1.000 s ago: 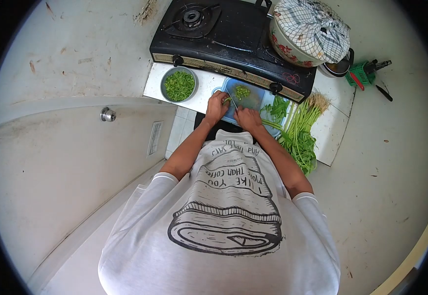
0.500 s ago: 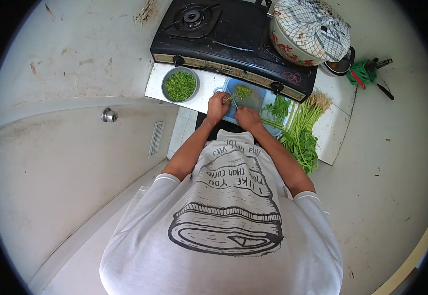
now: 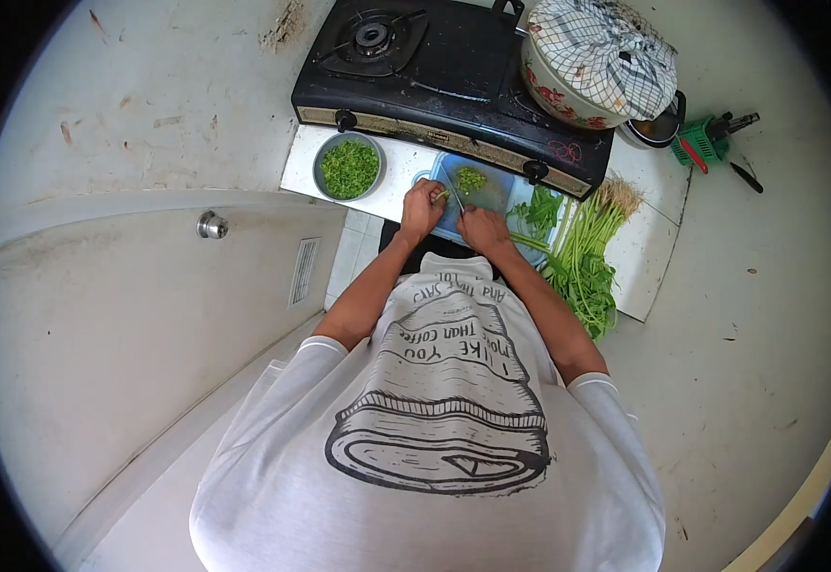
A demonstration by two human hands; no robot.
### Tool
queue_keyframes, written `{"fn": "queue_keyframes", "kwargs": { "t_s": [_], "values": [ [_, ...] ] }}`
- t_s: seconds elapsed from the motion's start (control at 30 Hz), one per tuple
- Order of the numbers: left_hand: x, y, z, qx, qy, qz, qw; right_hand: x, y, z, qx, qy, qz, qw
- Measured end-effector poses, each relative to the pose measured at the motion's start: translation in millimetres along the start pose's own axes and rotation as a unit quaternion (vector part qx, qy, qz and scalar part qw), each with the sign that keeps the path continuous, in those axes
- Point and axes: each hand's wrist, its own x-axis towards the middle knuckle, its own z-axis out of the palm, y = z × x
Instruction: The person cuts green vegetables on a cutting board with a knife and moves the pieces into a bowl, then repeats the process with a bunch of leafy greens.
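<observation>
Centrally, left hand (image 3: pixel 422 207) pinches green stalk (image 3: pixel 441 195) over blue board (image 3: pixel 497 194); right hand (image 3: pixel 482 229) grips knife (image 3: pixel 456 196) near chopped greens (image 3: pixel 471 179); bowl (image 3: pixel 317 174) further left.

A white counter (image 3: pixel 644 250) carries a stove (image 3: pixel 463 69); a grey bowl (image 3: pixel 318 166); a blue board (image 3: pixel 493 194); leafy stalks (image 3: pixel 582 234).

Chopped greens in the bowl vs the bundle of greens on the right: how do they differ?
Cut: the chopped greens are in small bits, while the bundle has long stalks with leaves and roots attached.
Containment: the chopped greens sit in a round bowl; the bundle lies loose.
Colour: the chopped greens look evenly green; the bundle runs from brownish roots through pale stalks to darker leaves.
Shared: both are mostly green plant matter.
</observation>
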Motion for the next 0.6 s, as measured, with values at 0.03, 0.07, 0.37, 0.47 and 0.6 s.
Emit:
{"fn": "queue_keyframes", "kwargs": {
  "t_s": [0.03, 0.07, 0.37, 0.47, 0.6],
  "values": [
    [0, 1, -1, 0.005, -0.001, -0.002, 1.000, 0, 0, -2, 0.003, -0.001, -0.006, 1.000],
    [0, 2, -1, 0.002, 0.000, -0.001, 1.000, -1, -1, -3, 0.007, -0.003, -0.011, 1.000],
    [0, 0, 0, 0.000, -0.002, -0.006, 1.000, -2, -7, -1, -0.004, -0.015, -0.012, 1.000],
    [0, 1, 0, 0.004, -0.006, -0.010, 1.000, -1, -7, 0, -0.013, -0.020, -0.013, 1.000],
    [0, -1, -1, 0.003, -0.011, -0.004, 1.000, 10, -4, 11, -0.014, -0.009, -0.023, 1.000]
  ]
}}
